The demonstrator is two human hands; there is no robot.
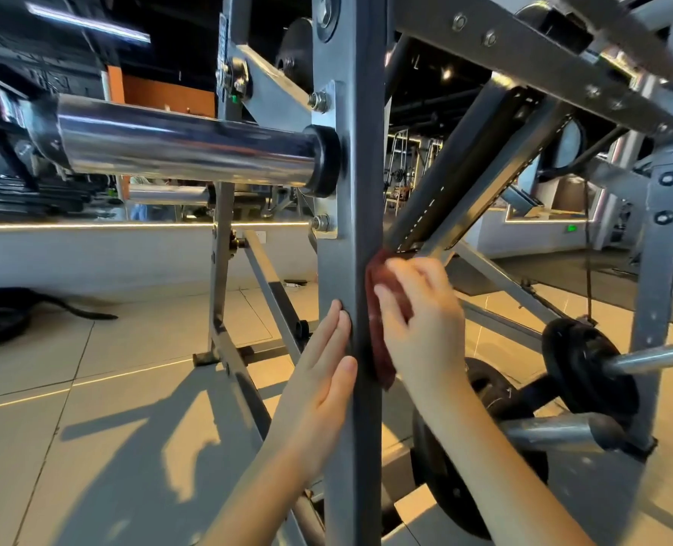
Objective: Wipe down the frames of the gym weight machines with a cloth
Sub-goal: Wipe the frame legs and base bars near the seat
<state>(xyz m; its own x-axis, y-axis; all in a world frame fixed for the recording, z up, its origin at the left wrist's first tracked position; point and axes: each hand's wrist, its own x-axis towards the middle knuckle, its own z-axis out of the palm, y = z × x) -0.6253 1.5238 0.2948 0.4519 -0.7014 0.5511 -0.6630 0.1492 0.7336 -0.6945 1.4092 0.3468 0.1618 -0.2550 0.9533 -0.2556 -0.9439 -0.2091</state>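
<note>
A grey upright steel post (350, 159) of the weight machine frame runs down the middle of the view. My left hand (323, 372) lies flat against the post's left face, fingers straight and thumb along the front edge. My right hand (421, 321) presses a dark red cloth (382, 309) against the post's right face, fingers curled over the cloth. Most of the cloth is hidden behind that hand.
A chrome weight sleeve (185, 145) juts left from the post at chest height. Diagonal grey braces (477, 167) cross at the upper right. Black weight plates (587, 364) sit on chrome pegs (654, 358) at the lower right. Tiled floor (90, 427) spreads to the left.
</note>
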